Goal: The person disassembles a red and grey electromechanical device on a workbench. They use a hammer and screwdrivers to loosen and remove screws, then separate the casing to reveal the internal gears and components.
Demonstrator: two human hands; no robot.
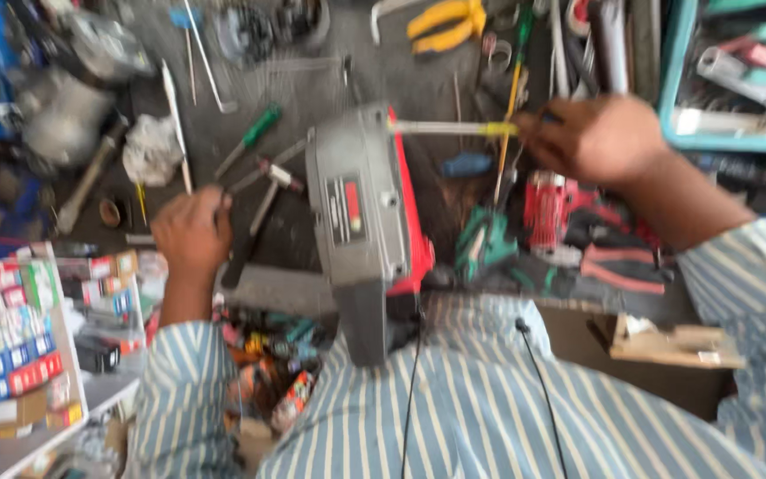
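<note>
Two hands at work over a packed table [312,98]. My right hand [591,137] has its grip pinched on a yellow-handled screwdriver [454,128], shaft pointing at the upper edge of the grey-and-red power tool [367,217], tip at or very near the housing; blur hides the contact. My left hand [192,232] is fisted near the table's left part; its grip looks pressed together around something dark, I can't tell what. The power tool sits mid-table, near edge, its dark handle end overhanging toward my striped shirt [489,399], black cord [411,390] hanging down. I judge it heavy, rigid, a metal body with a smooth casing; best held by the handle end or across the grey housing. The screwdriver is light, stiff and thin, easy to slip off. A green-handled screwdriver [254,133], yellow pliers [445,22] at the far edge, and red pliers [613,266] lie around.
</note>
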